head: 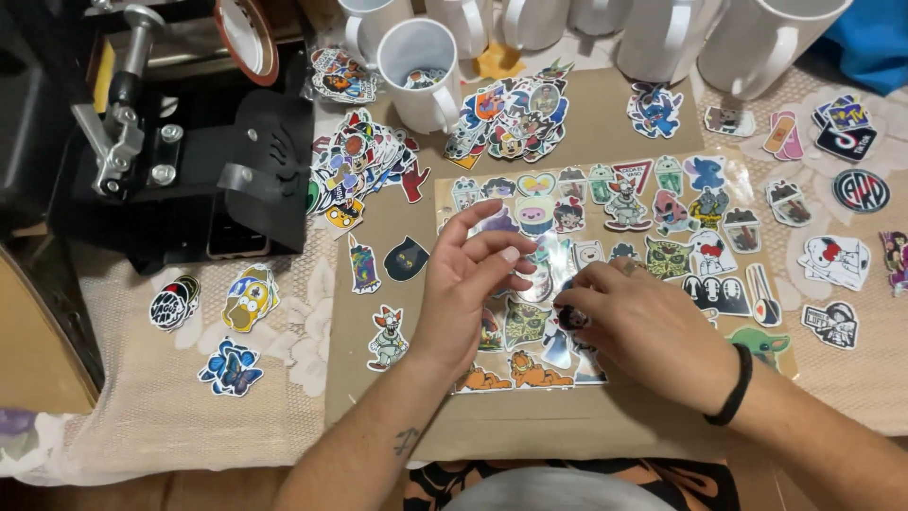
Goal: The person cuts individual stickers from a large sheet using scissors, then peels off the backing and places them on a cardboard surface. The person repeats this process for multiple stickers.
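Observation:
A clear plastic sheet [747, 189] covered with several cartoon stickers lies on a brown cardboard board [530, 421]. My left hand [468, 284] hovers over the sheet's left part with its fingers spread and nothing in it. My right hand [643, 326], with a black band on the wrist, presses down on the sheet's middle, its fingertips pinching a small dark sticker [570, 317]. An orange cat sticker [539, 372] lies just below both hands.
A black mug heat press [180, 142] stands at the back left. Several white mugs [421, 76] line the back edge. Loose sticker piles [515, 114] and single stickers [248, 298] are scattered over the lace tablecloth [142, 397] on both sides.

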